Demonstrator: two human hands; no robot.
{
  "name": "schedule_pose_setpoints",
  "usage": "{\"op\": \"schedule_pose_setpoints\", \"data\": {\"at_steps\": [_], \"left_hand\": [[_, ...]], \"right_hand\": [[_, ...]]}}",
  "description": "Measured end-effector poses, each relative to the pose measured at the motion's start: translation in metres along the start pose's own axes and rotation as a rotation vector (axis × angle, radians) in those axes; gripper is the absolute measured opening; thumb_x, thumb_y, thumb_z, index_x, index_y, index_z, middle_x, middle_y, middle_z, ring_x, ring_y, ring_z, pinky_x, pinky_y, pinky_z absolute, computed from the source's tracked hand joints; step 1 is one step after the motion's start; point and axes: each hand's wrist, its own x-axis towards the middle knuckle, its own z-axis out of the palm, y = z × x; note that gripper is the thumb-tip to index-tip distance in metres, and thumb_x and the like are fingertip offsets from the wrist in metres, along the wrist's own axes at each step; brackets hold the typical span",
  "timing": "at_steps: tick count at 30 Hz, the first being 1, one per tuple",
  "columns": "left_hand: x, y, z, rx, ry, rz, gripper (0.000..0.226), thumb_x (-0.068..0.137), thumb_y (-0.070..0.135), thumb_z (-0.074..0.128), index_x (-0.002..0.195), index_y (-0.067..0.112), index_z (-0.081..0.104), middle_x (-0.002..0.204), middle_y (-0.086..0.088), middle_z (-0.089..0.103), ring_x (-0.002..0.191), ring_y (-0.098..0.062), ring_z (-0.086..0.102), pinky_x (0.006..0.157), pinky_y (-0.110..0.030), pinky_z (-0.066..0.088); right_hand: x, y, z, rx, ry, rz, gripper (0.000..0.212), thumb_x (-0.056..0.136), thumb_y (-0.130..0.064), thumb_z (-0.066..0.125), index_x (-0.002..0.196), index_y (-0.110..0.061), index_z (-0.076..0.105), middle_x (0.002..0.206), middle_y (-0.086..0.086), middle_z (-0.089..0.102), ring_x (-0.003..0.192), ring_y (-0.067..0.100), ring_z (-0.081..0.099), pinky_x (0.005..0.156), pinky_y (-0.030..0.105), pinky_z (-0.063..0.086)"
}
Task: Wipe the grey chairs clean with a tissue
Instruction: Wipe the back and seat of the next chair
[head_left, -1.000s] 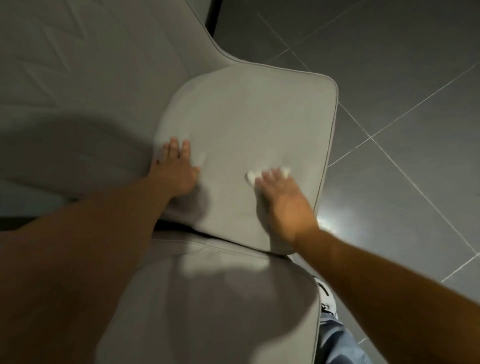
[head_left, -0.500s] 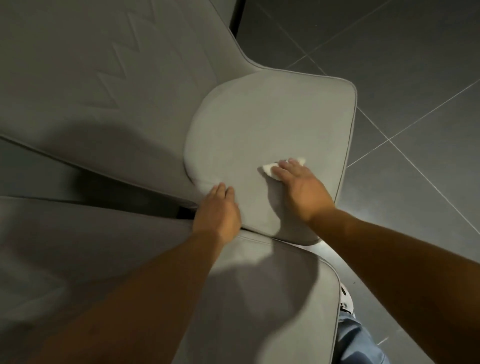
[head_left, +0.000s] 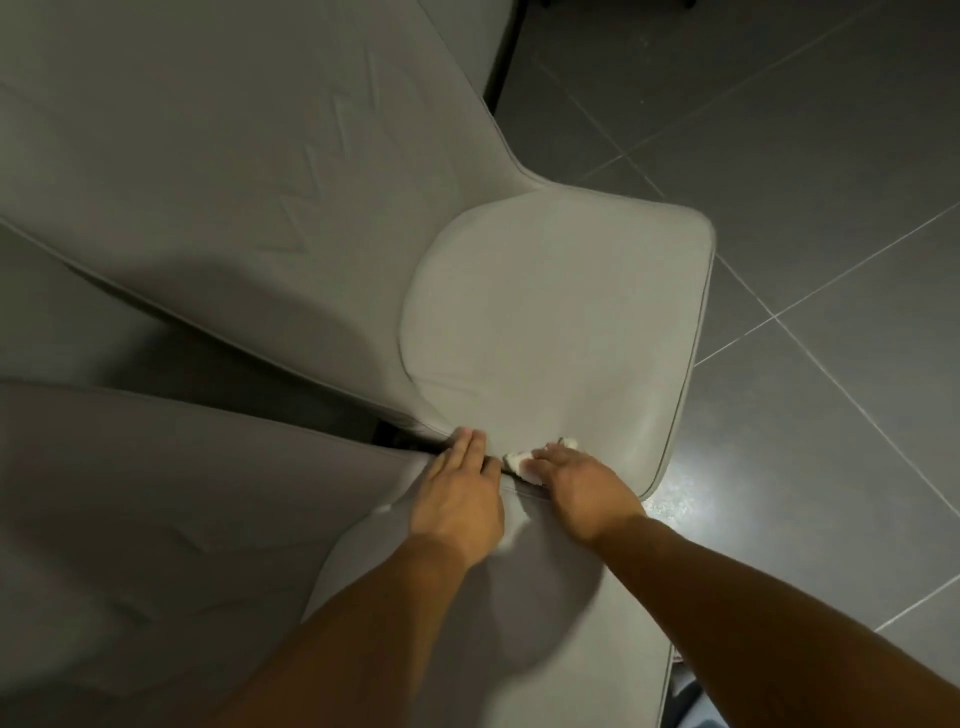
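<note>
White tissue under right hand — pressed on chair seat.

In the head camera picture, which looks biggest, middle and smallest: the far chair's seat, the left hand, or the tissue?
Largest to smallest, as they look in the head view:
1. Far chair's seat
2. Left hand, though it is nearer the camera, which makes it look bigger
3. Tissue, mostly hidden under the right hand, so only a scrap shows
</note>
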Motion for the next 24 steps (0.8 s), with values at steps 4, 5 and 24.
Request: {"op": "schedule_pose_setpoints", "data": {"at_steps": [4, 5, 24], "left_hand": [[-0.021, 0.004, -0.042, -0.002, -0.038, -0.045, 0.056, 0.098, 0.028, 0.041, 0.153, 0.014, 0.038, 0.169, -0.008, 0.013, 0.156, -0.025, 0.002, 0.126, -0.038, 0.009], [-0.029, 0.005, -0.053, -0.008, -0.052, -0.059, 0.056, 0.098, 0.027, 0.041, 0.153, 0.013, 0.038, 0.169, -0.009, 0.013, 0.156, -0.025, 0.001, 0.126, -0.039, 0.009], [-0.237, 0.002, -0.214, 0.087, -0.032, -0.297, 0.052, 0.099, 0.025, 0.034, 0.149, 0.014, 0.042, 0.168, -0.014, 0.014, 0.155, -0.030, 0.007, 0.124, -0.045, 0.013]], "right_hand": [[-0.015, -0.021, -0.051, 0.103, -0.182, 0.209, 0.040, 0.101, -0.039, 0.044, 0.132, -0.016, 0.057, 0.129, 0.011, 0.060, 0.117, 0.028, 0.057, 0.101, 0.031, 0.043], [-0.021, -0.026, -0.062, 0.099, -0.184, 0.249, 0.040, 0.101, -0.039, 0.045, 0.127, -0.013, 0.060, 0.125, 0.011, 0.063, 0.114, 0.027, 0.059, 0.098, 0.031, 0.045], [-0.172, -0.064, -0.236, 0.345, -0.155, 0.214, 0.032, 0.084, -0.048, 0.069, 0.095, -0.018, 0.073, 0.089, 0.003, 0.073, 0.079, 0.021, 0.066, 0.060, 0.023, 0.045]]}}
